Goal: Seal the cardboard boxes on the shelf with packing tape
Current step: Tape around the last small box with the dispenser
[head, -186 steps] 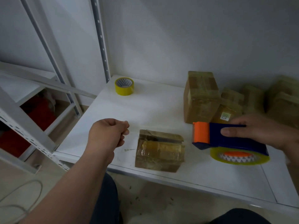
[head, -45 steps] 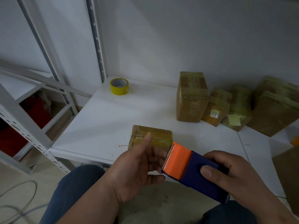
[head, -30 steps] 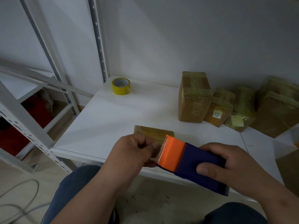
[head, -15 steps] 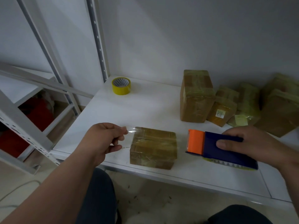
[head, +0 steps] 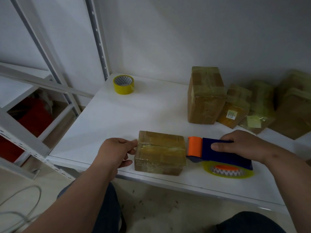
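left hand (head: 116,151) has its grip curled at the left end of the low cardboard box (head: 160,153), thumb and forefinger pinching the end of a clear tape strip against that end. right hand (head: 242,145) wraps its grip round the blue tape dispenser (head: 222,151), thumb along the near side, fingers over the far side.

the low cardboard box lies flat near the shelf's (head: 117,118) front edge, long axis left to right, already glossy with tape, one strip running lengthwise across its top. the dispenser lies in line with it, orange nose touching or just beside the box's right end; its yellow roll sits below the blue body, close to the front edge.

a spare yellow tape roll (head: 124,84) stands at the back left corner, near the white upright. taped boxes (head: 206,96) cluster against the wall at the back right, the tallest one upright, smaller ones leaning beside it.

open white shelf lies between the low box and the back wall.
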Demonstrator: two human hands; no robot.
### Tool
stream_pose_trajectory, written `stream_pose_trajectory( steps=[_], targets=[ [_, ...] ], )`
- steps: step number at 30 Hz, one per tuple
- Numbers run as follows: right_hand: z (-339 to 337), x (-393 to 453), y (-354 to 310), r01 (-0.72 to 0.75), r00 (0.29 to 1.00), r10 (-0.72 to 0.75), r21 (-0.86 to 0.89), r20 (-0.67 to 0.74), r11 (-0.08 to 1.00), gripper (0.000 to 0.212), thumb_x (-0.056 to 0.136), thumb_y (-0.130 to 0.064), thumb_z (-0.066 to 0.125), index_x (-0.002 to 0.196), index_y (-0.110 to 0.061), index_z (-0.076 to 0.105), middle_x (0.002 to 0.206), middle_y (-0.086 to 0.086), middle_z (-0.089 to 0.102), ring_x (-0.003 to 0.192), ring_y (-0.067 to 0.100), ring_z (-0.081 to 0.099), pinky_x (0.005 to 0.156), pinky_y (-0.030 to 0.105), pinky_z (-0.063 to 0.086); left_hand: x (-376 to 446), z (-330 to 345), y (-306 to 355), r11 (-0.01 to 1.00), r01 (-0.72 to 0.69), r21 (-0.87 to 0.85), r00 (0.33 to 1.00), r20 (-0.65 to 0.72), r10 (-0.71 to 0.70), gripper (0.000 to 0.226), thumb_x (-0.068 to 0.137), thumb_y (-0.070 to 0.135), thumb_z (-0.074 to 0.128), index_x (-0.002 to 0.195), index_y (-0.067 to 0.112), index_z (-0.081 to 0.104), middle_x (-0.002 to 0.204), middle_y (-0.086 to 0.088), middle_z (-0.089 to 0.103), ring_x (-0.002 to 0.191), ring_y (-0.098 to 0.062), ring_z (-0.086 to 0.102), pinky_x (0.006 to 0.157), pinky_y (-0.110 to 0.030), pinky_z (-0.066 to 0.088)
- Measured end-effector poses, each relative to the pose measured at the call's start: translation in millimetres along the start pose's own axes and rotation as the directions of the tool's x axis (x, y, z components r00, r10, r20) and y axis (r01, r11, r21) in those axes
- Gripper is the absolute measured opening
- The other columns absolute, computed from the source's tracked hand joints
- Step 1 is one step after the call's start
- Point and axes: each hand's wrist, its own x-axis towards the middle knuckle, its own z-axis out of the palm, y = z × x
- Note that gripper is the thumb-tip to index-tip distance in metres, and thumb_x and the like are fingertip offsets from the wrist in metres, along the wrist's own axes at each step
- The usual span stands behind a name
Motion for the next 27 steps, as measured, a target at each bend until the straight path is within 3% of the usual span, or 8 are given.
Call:
stream_pose_trajectory(
  steps=[7, 11, 14, 16, 17, 19, 21, 27],
  targets=[
    [7, 7, 6, -0.004, 1.0, 0.004, 0.053, -0.005, 0.999, 0.05, 0.065, -0.066, 0.06, 0.083, -0.021, 0.073, 0.08, 0.0, 0.073, 0.074, 0.015, 0.069, 0.069, 0.029, 0.051, -8, 14, 4, 0.968, 0.055, 0.243, 0.996, 0.05, -0.07, 0.034, 0.103, 0.036, 0.04, 0.089, 0.015, 0.062, 0.094, -0.004, 0.059, 0.084, -0.018, 0.055, 0.073, -0.034, 0.058],
    [6, 11, 6, -0.012, 1.0, 0.012, 0.047, -0.002, 0.999, 0.039, 0.078, -0.057, 0.063, 0.083, -0.02, 0.073, 0.08, 0.0, 0.072, 0.073, 0.015, 0.068, 0.064, 0.024, 0.047, -9, 16, -1, 0.98, 0.19, -0.059, 0.975, 0.126, -0.181, 0.028, 0.103, 0.027, 0.044, 0.107, 0.018, 0.07, 0.103, -0.011, 0.068, 0.088, -0.023, 0.058, 0.075, -0.036, 0.048],
    [5, 12, 5, -0.013, 1.0, 0.012, 0.05, 0.024, 0.999, 0.04, 0.08, -0.056, 0.063, 0.088, -0.019, 0.074, 0.084, 0.002, 0.072, 0.076, 0.015, 0.068, 0.066, 0.024, 0.048, -5, 17, -12, 0.997, -0.066, -0.035, 0.998, -0.024, 0.065, 0.04, 0.103, 0.021, 0.04, 0.142, 0.03, 0.048, 0.131, -0.005, 0.058, 0.108, -0.019, 0.053, 0.088, -0.035, 0.042],
    [5, 12, 6, 0.005, 1.0, -0.006, 0.048, 0.028, 0.999, 0.041, 0.08, -0.057, 0.062, 0.088, -0.018, 0.073, 0.084, 0.002, 0.072, 0.077, 0.016, 0.068, 0.066, 0.024, 0.048, -10, 20, -11, 0.844, -0.453, 0.288, 0.867, -0.082, 0.492, 0.048, 0.102, 0.044, 0.034, 0.149, 0.03, 0.036, 0.147, -0.003, 0.043, 0.13, -0.022, 0.041, 0.106, -0.037, 0.033],
    [5, 12, 7, 0.014, 0.999, -0.016, 0.046, 0.028, 0.999, 0.041, 0.079, -0.057, 0.062, 0.087, -0.018, 0.073, 0.083, 0.002, 0.072, 0.076, 0.016, 0.068, 0.066, 0.024, 0.047, -14, 22, -7, 0.679, -0.586, 0.442, 0.776, 0.064, 0.628, 0.064, 0.097, 0.062, 0.027, 0.152, 0.03, 0.029, 0.153, -0.002, 0.034, 0.14, -0.024, 0.03, 0.114, -0.041, 0.026],
    [5, 13, 7, 0.027, 0.999, -0.028, 0.043, 0.03, 0.999, 0.042, 0.078, -0.059, 0.061, 0.085, -0.019, 0.073, 0.082, 0.002, 0.072, 0.074, 0.015, 0.068, 0.065, 0.024, 0.047, -21, 34, -1, 0.332, -0.651, 0.683, 0.712, 0.398, 0.578, 0.091, 0.078, 0.086, 0.008, 0.155, 0.036, 0.008, 0.163, 0.005, 0.006, 0.15, -0.022, -0.001, 0.121, -0.048, 0.009],
    [5, 11, 8, 0.043, 0.998, -0.044, 0.03, 0.041, 0.999, 0.047, 0.073, -0.064, 0.058, 0.084, -0.021, 0.072, 0.08, 0.0, 0.071, 0.072, 0.013, 0.068, 0.063, 0.022, 0.047, -22, 43, -3, 0.089, -0.613, 0.785, 0.736, 0.527, 0.424, 0.097, 0.071, 0.09, 0.01, 0.153, 0.04, -0.009, 0.162, 0.011, -0.015, 0.148, -0.018, -0.022, 0.121, -0.051, -0.001],
    [0, 3, 23, 0.096, 0.995, -0.096, -0.007, 0.016, 0.995, 0.056, 0.067, -0.073, 0.048, 0.087, -0.025, 0.07, 0.081, -0.003, 0.071, 0.073, 0.011, 0.068, 0.062, 0.019, 0.046, -13, 42, -4, 0.039, -0.61, 0.792, 0.732, 0.544, 0.411, 0.101, 0.071, 0.091, 0.015, 0.152, 0.038, -0.012, 0.162, 0.013, -0.014, 0.148, -0.017, -0.021, 0.123, -0.043, 0.002]
  ],
)
